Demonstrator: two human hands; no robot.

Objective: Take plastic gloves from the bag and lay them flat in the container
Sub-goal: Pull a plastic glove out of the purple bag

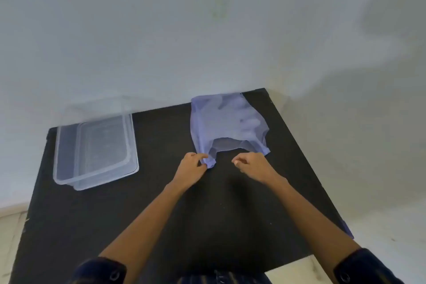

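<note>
A translucent purple plastic bag [227, 122] lies flat on the black table [161, 214], its two handles toward me. Pale shapes show through it, probably the gloves; no glove lies outside. My left hand [192, 167] pinches the bag's left handle at its near tip. My right hand [252, 165] hovers just in front of the right handle, fingers curled and slightly apart, holding nothing. A clear rectangular plastic container [69, 168] stands at the table's left, with nothing visible in it.
The table's far edge meets a pale wall [207, 30]. The container's far side leans against that wall. Pale floor tiles [13, 226] show off the table's left edge and the near right corner.
</note>
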